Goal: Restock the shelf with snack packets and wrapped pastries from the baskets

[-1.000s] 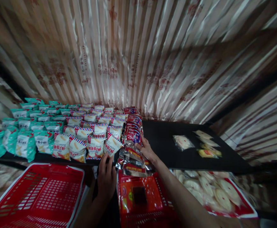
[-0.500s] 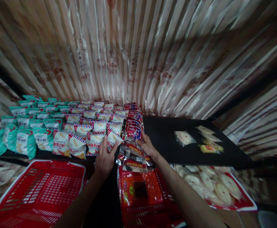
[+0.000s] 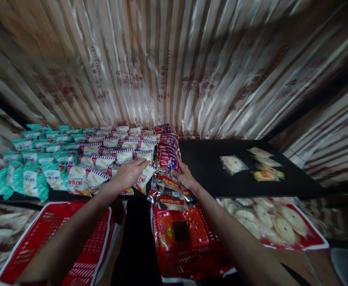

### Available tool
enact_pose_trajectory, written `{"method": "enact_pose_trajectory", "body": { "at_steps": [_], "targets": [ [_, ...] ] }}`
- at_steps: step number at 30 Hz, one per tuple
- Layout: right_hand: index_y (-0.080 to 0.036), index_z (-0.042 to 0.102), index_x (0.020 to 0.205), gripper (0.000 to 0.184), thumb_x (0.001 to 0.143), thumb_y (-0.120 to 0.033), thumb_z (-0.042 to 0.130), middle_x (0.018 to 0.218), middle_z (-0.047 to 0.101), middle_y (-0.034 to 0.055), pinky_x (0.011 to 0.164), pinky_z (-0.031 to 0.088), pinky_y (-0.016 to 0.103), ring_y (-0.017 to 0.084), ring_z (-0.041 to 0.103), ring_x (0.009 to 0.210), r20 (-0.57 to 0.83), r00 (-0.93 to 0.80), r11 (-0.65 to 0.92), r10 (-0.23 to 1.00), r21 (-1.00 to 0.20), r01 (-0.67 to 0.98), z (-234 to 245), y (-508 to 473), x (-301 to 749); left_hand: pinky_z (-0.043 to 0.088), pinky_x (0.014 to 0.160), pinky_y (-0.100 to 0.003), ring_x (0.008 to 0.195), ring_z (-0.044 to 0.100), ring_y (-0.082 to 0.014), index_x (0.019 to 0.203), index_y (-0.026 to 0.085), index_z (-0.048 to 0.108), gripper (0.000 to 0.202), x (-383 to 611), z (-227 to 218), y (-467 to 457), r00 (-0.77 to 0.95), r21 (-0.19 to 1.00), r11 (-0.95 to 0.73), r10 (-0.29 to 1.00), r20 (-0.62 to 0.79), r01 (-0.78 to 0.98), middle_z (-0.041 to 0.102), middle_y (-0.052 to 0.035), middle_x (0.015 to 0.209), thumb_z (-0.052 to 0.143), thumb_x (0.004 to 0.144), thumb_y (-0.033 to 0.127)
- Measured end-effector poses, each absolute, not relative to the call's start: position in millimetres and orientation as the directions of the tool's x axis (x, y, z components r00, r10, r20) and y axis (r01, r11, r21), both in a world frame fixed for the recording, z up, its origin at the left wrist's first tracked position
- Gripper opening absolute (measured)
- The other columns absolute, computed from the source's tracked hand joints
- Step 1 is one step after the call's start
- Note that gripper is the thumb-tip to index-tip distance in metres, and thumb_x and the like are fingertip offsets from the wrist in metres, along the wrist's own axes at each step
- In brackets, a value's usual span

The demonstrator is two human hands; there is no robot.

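My left hand (image 3: 129, 173) lies flat with fingers stretched over the red-and-blue striped white snack packets (image 3: 114, 159) on the black shelf (image 3: 209, 174). My right hand (image 3: 185, 176) rests against the right side of a row of dark red snack packets (image 3: 168, 153), fingers pressed to them. Shiny silver-and-red packets (image 3: 167, 190) hang over the shelf's front edge between my two hands.
Teal packets (image 3: 27, 167) fill the shelf's left part. A few pale wrapped cakes (image 3: 253, 165) lie at the right. Below stand a red basket (image 3: 57, 238) at left, a red basket with packets (image 3: 182, 238) in the middle, and a tray of round cakes (image 3: 272, 222) at right. A striped curtain hangs behind.
My left hand rose from below the shelf edge and now lies on the striped white packets. My right hand stayed beside the dark red packets.
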State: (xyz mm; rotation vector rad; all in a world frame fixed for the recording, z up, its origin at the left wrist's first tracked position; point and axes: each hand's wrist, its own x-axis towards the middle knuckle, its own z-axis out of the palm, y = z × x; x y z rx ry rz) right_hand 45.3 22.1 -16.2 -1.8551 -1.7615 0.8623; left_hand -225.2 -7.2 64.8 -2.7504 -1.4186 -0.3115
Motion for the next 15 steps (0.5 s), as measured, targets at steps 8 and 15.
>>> {"method": "enact_pose_trajectory", "body": {
  "at_steps": [8,15],
  "targets": [
    [-0.025,0.018,0.146,0.076,0.080,-0.043,0.052,0.137,0.038,0.0086,0.107,0.027,0.039,0.026,0.036,0.127,-0.179,0.001,-0.133,0.984,-0.727,0.673,-10.8,21.2,44.0,0.045,0.078,-0.028,0.088,0.056,-0.0165,0.091,0.018,0.057,0.014,-228.6,60.4,1.1,0.523,0.112,-0.551,0.826,0.211,0.827,0.058,-0.0030,0.091,0.044,0.089,0.020],
    [-0.026,0.020,0.145,0.075,0.080,-0.044,0.052,0.138,0.037,0.0088,0.107,0.028,0.041,0.027,0.035,0.128,-0.165,-0.008,-0.119,0.986,-0.746,0.655,-6.1,17.7,43.1,0.043,0.072,-0.026,0.081,0.054,-0.0152,0.084,0.018,0.056,0.020,-230.7,56.7,0.6,0.462,0.104,-0.505,0.842,0.279,0.857,0.058,-0.0024,0.083,0.038,0.092,0.022]
  ]
}}
